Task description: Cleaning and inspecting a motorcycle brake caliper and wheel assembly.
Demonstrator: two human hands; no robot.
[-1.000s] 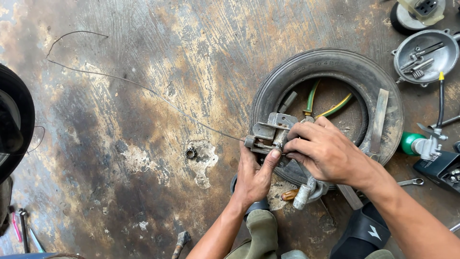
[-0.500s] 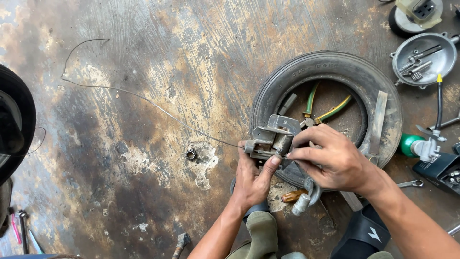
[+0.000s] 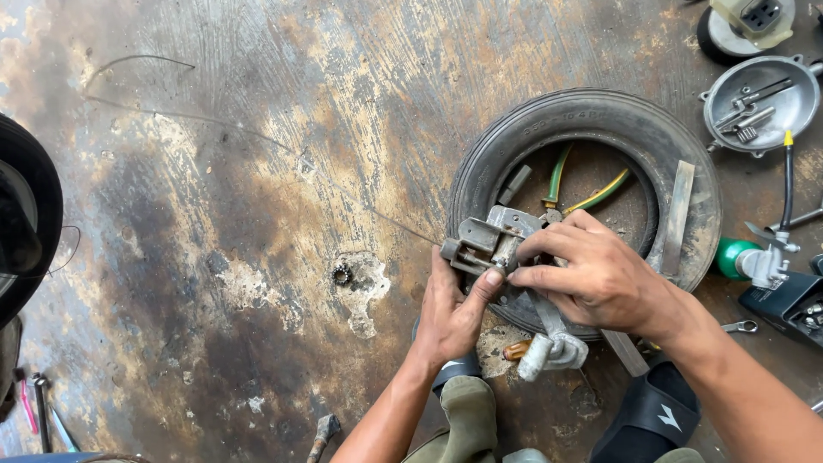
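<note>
Grey, grimy metal bracket assembly (image 3: 490, 242) on a tyre (image 3: 591, 129), pinched by fingers of both hands.

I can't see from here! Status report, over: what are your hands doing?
Left hand and right hand both gripping the grey metal bracket. Bracket rests on the tyre rim. Thin wire runs off it across the floor. Nothing blocking.

a grimy grey metal bracket assembly (image 3: 490, 243) lies tilted on the near-left rim of a worn tyre (image 3: 549, 129).
</note>
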